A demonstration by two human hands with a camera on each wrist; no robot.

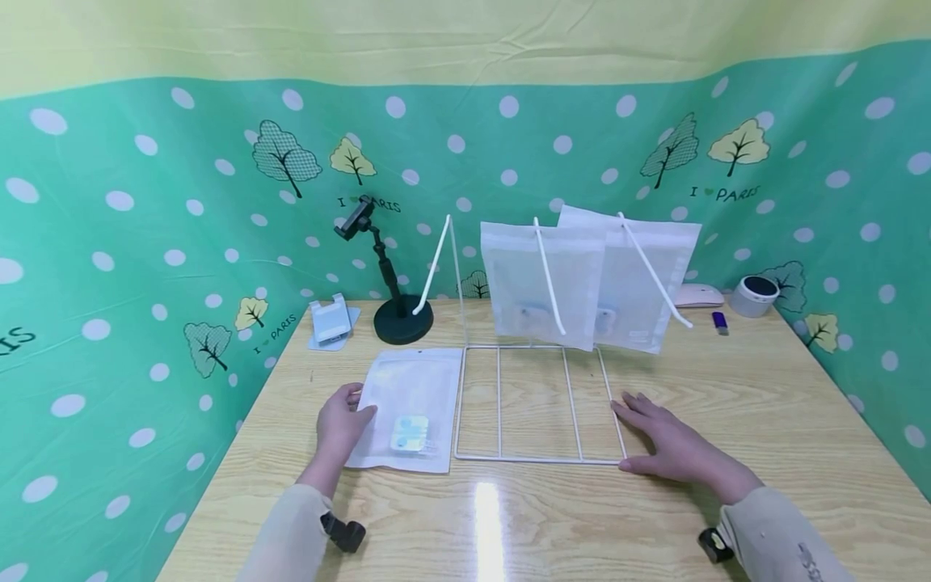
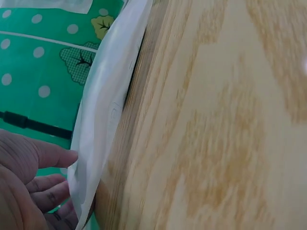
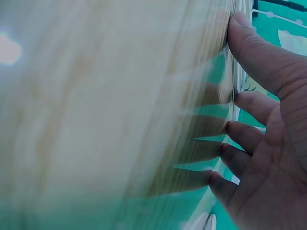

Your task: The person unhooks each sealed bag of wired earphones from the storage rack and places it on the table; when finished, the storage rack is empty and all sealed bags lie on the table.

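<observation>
Left hand (image 1: 340,424): thumb tip at the near-left part of a flat, white, rectangular pouch (image 1: 410,388) with a clear window; other fingers bent at its left edge, tips partly hidden. Cannot tell whether they pinch it. Pouch lies on the pale wood-grain table (image 1: 567,525), right of these fingers, its far side running up beside a white wire rack (image 1: 538,461).

Right hand (image 1: 665,444): fingers spread and relaxed, grasping nothing; thumb at the rack's near-right corner, fingertips at its right rail. Base frame extends left of them.

Beyond the right fingertips, raised on the rack's prongs: a white front pouch (image 1: 516,275), overlapping a similar rear pouch (image 1: 633,283).

Beyond the left fingers: a black stand with round base (image 1: 403,322), and, left of it, a pale-blue folding holder (image 1: 330,322). Beyond and right of the right fingers: a small purple stick (image 1: 720,322).
</observation>
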